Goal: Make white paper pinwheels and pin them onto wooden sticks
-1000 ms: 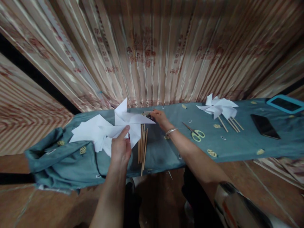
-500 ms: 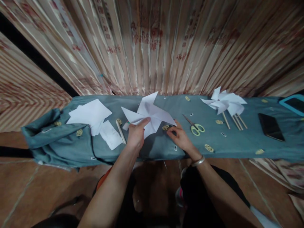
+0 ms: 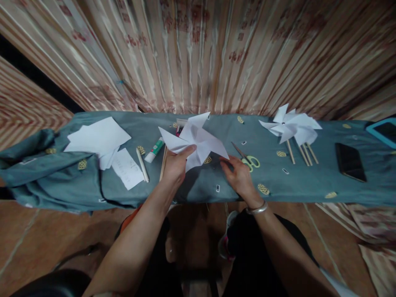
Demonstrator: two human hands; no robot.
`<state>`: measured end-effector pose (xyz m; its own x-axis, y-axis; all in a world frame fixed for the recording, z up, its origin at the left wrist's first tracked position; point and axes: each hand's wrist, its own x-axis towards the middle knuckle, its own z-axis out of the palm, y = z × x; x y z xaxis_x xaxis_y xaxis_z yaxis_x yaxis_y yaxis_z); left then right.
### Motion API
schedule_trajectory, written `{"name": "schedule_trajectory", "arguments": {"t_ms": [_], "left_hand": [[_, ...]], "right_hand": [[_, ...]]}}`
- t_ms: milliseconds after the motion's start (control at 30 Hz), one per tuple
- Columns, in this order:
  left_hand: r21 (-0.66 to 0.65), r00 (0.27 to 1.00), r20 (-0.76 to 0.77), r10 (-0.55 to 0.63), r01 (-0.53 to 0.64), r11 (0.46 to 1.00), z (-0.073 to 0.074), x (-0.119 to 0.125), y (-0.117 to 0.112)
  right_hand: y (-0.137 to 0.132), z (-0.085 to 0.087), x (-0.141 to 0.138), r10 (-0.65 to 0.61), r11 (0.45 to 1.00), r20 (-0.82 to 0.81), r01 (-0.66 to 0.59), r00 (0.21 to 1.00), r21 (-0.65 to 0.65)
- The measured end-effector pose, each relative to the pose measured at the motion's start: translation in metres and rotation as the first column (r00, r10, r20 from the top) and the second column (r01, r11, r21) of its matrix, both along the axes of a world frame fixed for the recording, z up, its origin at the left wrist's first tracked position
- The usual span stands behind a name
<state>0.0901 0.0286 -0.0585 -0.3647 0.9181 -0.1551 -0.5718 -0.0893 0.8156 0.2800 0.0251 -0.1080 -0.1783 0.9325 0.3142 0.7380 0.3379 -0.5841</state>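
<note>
A white paper pinwheel (image 3: 198,144) is raised over the middle of the cloth-covered table. My left hand (image 3: 176,167) grips it near the centre, thumb on top and the other fingers hidden beneath. My right hand (image 3: 238,177), with a bangle at the wrist, is at the tip of the right blade. Its fingers are bent and slightly apart, and the index finger seems to touch the blade's edge. Green-handled scissors (image 3: 252,162) lie just beyond that hand. Left of my left hand are a glue tube (image 3: 154,150), thin wooden sticks (image 3: 163,166) and a pale pen-like stick (image 3: 142,166).
White paper sheets (image 3: 97,138) and a paper slip with writing (image 3: 127,168) lie at left. Finished pinwheels (image 3: 293,126) on wooden sticks rest at right, beside a black phone (image 3: 350,162) and a blue-framed device (image 3: 383,130). A pleated curtain (image 3: 198,53) hangs behind the table (image 3: 198,187).
The view has shifted, and the glue tube and wooden sticks now show more fully left of the pinwheel. My left hand keeps its hold; my right fingers have uncurled a little near the blade tip.
</note>
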Motion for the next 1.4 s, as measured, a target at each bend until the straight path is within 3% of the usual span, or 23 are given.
{"name": "schedule_trajectory", "arguments": {"t_ms": [200, 433, 800, 1000, 1167, 1267, 1400], "left_hand": [[0.011, 0.999, -0.032, 0.012, -0.012, 1.0, -0.007, 0.002, 0.002], [0.002, 1.0, -0.03, 0.005, -0.005, 1.0, -0.007, 0.002, 0.001], [0.011, 0.997, -0.07, -0.017, 0.018, 1.0, -0.002, 0.003, -0.007], [0.035, 0.995, -0.096, -0.004, 0.007, 0.999, 0.003, 0.003, -0.012], [0.081, 0.974, -0.223, 0.026, -0.008, 0.997, 0.004, -0.004, -0.013], [0.112, 0.94, -0.336, 0.065, -0.029, 0.993, 0.005, -0.009, -0.012], [0.084, 0.917, -0.392, 0.08, -0.051, 0.995, 0.008, -0.003, -0.012]], "right_hand": [[-0.007, 0.01, -0.005, -0.043, 0.999, 0.088, 0.041, 0.995, 0.028], [-0.004, 0.012, -0.01, 0.071, 0.991, 0.121, -0.057, 0.99, -0.117], [-0.007, 0.009, -0.013, 0.168, 0.977, 0.155, -0.143, 0.974, -0.155], [-0.012, 0.011, -0.012, 0.253, 0.967, 0.273, -0.238, 0.928, -0.086], [-0.021, 0.012, -0.015, 0.268, 0.96, 0.342, -0.28, 0.901, -0.015], [-0.034, 0.021, -0.021, 0.329, 0.938, 0.297, -0.346, 0.897, 0.007], [-0.056, 0.054, -0.028, 0.407, 0.902, 0.134, -0.421, 0.904, 0.102]]}}
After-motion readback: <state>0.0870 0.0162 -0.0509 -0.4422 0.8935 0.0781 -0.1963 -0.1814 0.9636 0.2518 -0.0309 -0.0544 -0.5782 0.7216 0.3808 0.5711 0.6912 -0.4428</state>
